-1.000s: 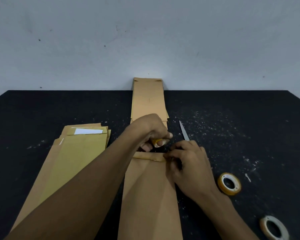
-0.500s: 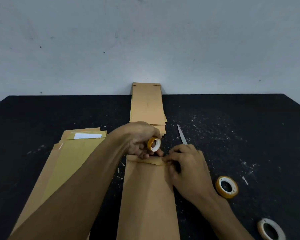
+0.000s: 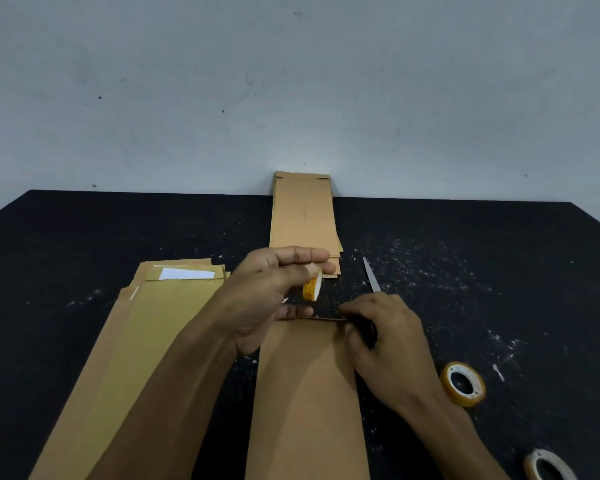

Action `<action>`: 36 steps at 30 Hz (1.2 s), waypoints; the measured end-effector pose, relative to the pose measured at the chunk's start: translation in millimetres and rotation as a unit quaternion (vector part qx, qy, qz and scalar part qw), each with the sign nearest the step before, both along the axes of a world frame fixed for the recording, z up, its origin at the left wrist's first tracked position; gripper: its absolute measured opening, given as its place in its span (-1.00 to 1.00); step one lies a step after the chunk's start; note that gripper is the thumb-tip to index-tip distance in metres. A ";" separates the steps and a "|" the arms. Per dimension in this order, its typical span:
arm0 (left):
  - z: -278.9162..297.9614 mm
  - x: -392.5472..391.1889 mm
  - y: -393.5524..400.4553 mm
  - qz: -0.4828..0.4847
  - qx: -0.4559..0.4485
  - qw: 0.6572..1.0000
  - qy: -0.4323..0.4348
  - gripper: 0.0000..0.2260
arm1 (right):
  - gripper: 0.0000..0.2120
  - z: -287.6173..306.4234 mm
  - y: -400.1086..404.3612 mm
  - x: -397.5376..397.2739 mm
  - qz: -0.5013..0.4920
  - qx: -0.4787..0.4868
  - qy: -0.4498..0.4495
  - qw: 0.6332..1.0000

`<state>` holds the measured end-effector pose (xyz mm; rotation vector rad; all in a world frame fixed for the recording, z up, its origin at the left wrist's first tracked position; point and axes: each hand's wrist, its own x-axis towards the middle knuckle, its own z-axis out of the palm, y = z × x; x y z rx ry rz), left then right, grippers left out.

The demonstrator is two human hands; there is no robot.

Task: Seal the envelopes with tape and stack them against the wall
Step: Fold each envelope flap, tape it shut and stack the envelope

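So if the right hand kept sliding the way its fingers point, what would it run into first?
Probably the left hand: the right hand points leftward along the top edge of the envelope, where the left thumb rests. Depth is uncertain.

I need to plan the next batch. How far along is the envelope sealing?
Done: a stack of envelopes lies against the wall. In hand: left hand holds a tape roll, right hand presses the centre envelope. Left: the unsealed pile.

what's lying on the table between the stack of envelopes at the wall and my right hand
In the head view, a blade lies on the black table between the envelope stack and the right hand.
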<state>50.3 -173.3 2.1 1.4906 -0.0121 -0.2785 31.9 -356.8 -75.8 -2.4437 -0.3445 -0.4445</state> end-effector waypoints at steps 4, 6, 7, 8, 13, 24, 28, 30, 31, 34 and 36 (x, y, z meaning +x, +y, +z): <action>-9.7 -9.2 -5.1 0.027 -0.025 0.999 -0.018 -0.79 | -0.73 12.4 7.8 -5.1 0.035 0.155 -0.078 0.984; -15.4 -13.1 -7.8 0.031 -0.066 0.997 -0.013 -0.78 | -0.73 16.9 13.3 -7.0 0.070 0.196 -0.070 0.976; -18.2 -14.7 -9.0 0.029 -0.081 0.996 -0.010 -0.77 | -0.74 17.5 14.7 -7.1 0.082 0.208 -0.058 0.973; -21.3 -15.7 -9.4 0.026 -0.091 0.995 -0.008 -0.76 | -0.75 17.2 15.8 -7.2 0.091 0.217 -0.044 0.971; -28.3 -15.6 -9.9 0.030 -0.132 0.991 -0.024 -0.71 | -0.85 14.5 17.5 -6.1 0.097 0.227 0.012 0.969; -26.0 -17.0 -13.5 0.057 -0.249 0.963 -0.083 -0.60 | -0.73 27.6 33.4 -9.2 0.092 0.266 0.011 0.959; -24.2 -18.5 -13.9 0.068 -0.262 0.957 -0.104 -0.56 | -0.68 29.3 34.5 -6.9 0.074 0.261 -0.010 0.962; -23.7 -19.3 -15.2 0.074 -0.260 0.956 -0.113 -0.55 | -0.63 28.8 34.1 -6.8 0.063 0.250 -0.019 0.966; -23.7 -19.3 -15.7 0.078 -0.259 0.956 -0.118 -0.55 | -0.60 28.2 34.1 -7.2 0.055 0.242 -0.022 0.968; -19.6 -19.8 -16.7 0.077 -0.226 0.961 -0.141 -0.53 | -0.54 27.8 33.9 -9.4 0.044 0.243 -0.020 0.969; -16.2 -20.5 -16.0 0.084 -0.154 0.969 -0.176 -0.53 | -0.58 28.7 31.6 -11.0 0.054 0.255 -0.023 0.965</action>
